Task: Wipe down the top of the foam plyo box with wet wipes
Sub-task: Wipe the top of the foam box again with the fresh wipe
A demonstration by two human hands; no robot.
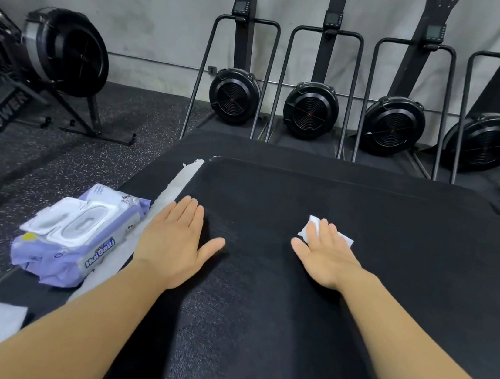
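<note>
Wipe first: where does it lie?

On the box top, right of the middle, pinned flat under the right hand. Only its white corners show, past the fingertips and on the little-finger side.

How do those fingers sit?

Straight and slightly fanned, palm down, thumb out toward the left. The fingers press rather than pinch, and they point at the far edge.

And the other hand?

The left hand lies flat by the left edge, fingers together, thumb splayed toward the middle. It holds nothing and is well apart from the wipe.

So which way does the stroke go?

My judgement: bare top lies ahead of the fingertips to the far edge, and rightward to the right edge. Only the right hand is on the wipe, so it sweeps. A push along the fingers' line keeps the wipe under the palm; a sideways drag may roll a loose corner.

Spare wipes?

The pack sits on the floor just beside the left edge, nearer the left hand.
</note>
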